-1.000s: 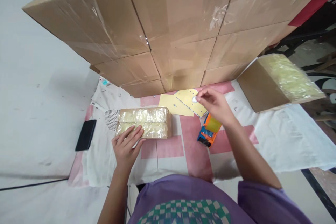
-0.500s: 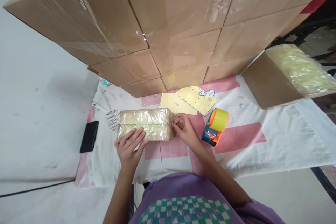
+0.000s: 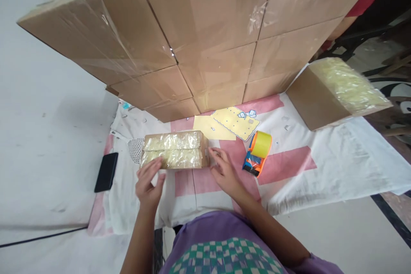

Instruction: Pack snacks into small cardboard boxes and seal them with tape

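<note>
Oblong cardboard box (image 3: 173, 150), shiny crinkled tape on top, lies left of center on pink-and-white cloth (image 3: 292, 190); small white patch (image 3: 206, 152) on its right end. Left hand (image 3: 148, 184) loosely open, thumb apart, holding nothing, fingertips at box's near-left edge, contact unclear. Right hand (image 3: 225, 174) half open, nothing visible in it, fingertips just beside box's right end. Farther right, orange-blue plastic tape dispenser (image 3: 251, 168); flat yellow paper (image 3: 203, 125) on far side.

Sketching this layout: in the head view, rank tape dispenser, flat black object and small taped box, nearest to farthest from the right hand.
1. Small taped box, just left.
2. Tape dispenser, right side.
3. Flat black object, far left.
</note>
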A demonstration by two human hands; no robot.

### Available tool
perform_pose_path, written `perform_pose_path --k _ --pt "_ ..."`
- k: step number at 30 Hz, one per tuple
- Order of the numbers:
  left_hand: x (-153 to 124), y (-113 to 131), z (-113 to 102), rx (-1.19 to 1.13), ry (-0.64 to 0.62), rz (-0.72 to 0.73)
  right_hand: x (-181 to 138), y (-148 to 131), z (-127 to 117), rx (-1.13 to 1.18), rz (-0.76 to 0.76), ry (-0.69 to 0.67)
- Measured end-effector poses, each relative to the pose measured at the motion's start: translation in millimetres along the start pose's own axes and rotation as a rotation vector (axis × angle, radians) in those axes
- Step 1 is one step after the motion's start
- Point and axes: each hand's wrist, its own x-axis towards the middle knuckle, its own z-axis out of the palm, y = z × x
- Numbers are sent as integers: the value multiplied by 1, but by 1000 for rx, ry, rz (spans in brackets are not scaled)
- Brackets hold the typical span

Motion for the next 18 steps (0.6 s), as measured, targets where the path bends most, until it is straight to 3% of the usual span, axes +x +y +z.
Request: perform_pose_path --k 3,5,7,10,13,16,18 --pt "-8 -14 4 -95 308 -313 13 6 -14 -88 -17 -37" --pt "-13 -24 14 -267 315 -526 24 7 -15 -130 -56 -186" --pt "-17 -32 23 -446 220 -639 32 4 -10 -138 -100 -318" --pt "-11 -37 19 -514 175 -638 30 -16 2 -120 -204 -360" --pt "20 -30 0 -509 184 -574 15 -54 -1 -206 -357 -279" --pt "70 -2 -1 -583 83 -493 -12 -90 -32 -332 -451 -47" --pt "102 36 21 -699 -29 -377 -40 -98 -65 -341 -406 144"
